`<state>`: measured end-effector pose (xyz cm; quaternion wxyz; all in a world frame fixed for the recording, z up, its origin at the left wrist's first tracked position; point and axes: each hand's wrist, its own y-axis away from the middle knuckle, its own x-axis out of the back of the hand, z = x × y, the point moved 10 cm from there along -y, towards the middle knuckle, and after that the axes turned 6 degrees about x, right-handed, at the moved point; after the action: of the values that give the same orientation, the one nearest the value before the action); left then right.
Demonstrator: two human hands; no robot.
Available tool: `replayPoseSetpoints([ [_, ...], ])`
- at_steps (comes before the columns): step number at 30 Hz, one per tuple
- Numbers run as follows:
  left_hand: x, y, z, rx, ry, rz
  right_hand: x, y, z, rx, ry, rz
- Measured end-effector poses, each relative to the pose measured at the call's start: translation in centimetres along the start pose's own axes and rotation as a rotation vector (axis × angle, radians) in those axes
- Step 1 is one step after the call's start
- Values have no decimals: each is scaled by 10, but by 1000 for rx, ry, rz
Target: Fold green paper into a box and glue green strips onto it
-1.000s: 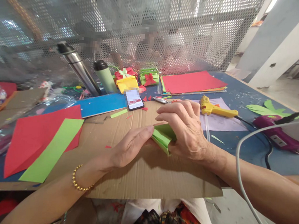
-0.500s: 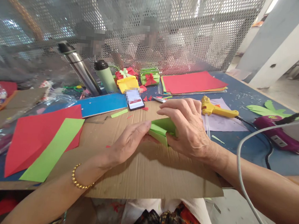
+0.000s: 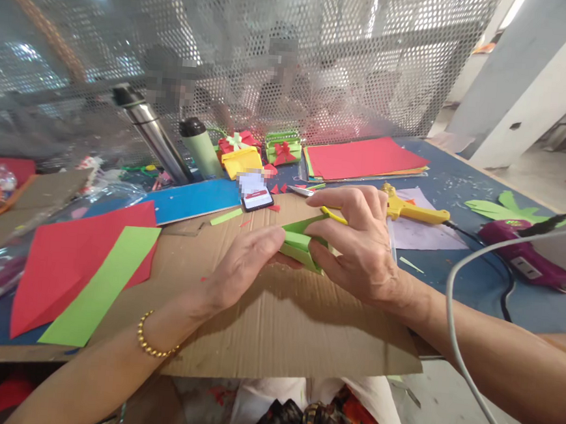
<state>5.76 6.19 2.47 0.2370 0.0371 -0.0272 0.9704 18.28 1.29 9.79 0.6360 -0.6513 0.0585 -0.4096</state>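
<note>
Between my hands is a folded green paper box [image 3: 300, 245], held just over the cardboard sheet [image 3: 274, 329]. My left hand [image 3: 247, 255] is closed on its left end, thumb on top and the other fingers hidden underneath. On the right side, my right hand [image 3: 359, 244] grips the paper with thumb and bent fingers, partly inside the fold. A small yellow edge [image 3: 334, 215] shows beside the right fingers. Beyond the hands lie a phone [image 3: 256, 193] with a lit screen and scissors [image 3: 301, 191], whose handles are hidden.
A yellow glue gun [image 3: 417, 213] rests on pale paper at right, near a purple power strip [image 3: 518, 247]. A white cable [image 3: 451, 317] hangs across my right forearm. Red paper [image 3: 78, 255] and a green strip [image 3: 103, 283] lie left. Bottles [image 3: 202, 150] and small paper boxes [image 3: 283, 148] stand behind.
The green paper box has turned slightly and its folds stand more open. My right fingers have shifted on it, and a yellow edge now shows beside them.
</note>
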Motion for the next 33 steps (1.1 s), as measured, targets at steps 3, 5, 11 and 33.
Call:
replayPoseSetpoints([
  [3, -1, 0, 2, 13, -55, -4, -2, 0, -1, -6, -14, -24],
  [5, -2, -1, 5, 6, -65, -2, -5, 0, 0, -27, -40, -45],
  [11, -1, -2, 11, -16, -52, 28, -10, 1, 1, -34, -180, -54],
  [33, -1, 6, 16, -97, -336, 124, -12, -2, 10, -206, -315, -73],
])
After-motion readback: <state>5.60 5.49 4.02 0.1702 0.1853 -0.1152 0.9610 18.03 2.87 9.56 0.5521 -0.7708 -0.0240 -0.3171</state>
